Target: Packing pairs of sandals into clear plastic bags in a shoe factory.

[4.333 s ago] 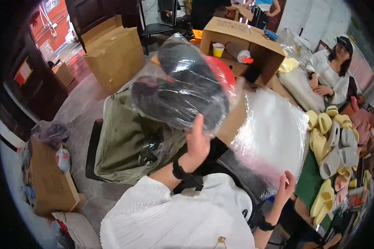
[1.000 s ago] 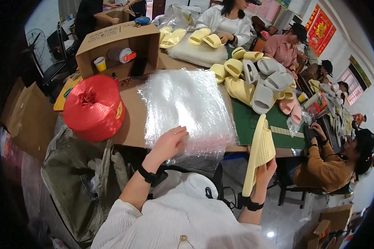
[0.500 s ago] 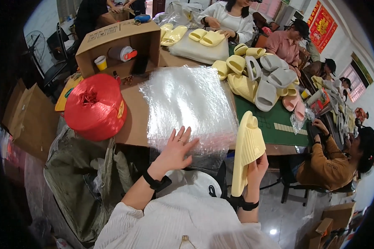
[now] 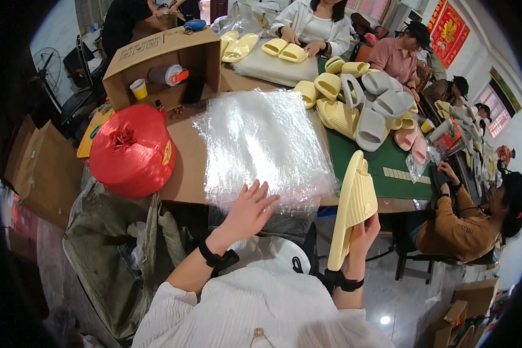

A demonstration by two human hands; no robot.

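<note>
A pale yellow slide slipper (image 4: pixel 354 203) stands nearly upright in my right hand (image 4: pixel 362 235), whose fingers grip it from its right side. It is off the table, in front of the table's near edge. My left hand (image 4: pixel 246 211) lies with fingers spread at the near edge of a stack of clear plastic bags (image 4: pixel 261 145). The bags shine in the light and have a pinkish strip along the near side. To the right of the stack, yellow, grey and pink slippers (image 4: pixel 371 124) are heaped on a green mat (image 4: pixel 356 168).
A large red spool of plastic twine (image 4: pixel 132 152) sits left of the bags. Behind it is an open cardboard box (image 4: pixel 162 58) holding a cup and a bottle. A green sack (image 4: pixel 113 261) hangs below. Co-workers sit across and at the right (image 4: pixel 464 226).
My right hand has shifted slightly to the right with the slipper. My left hand has barely moved and stays on the near edge of the bags.
</note>
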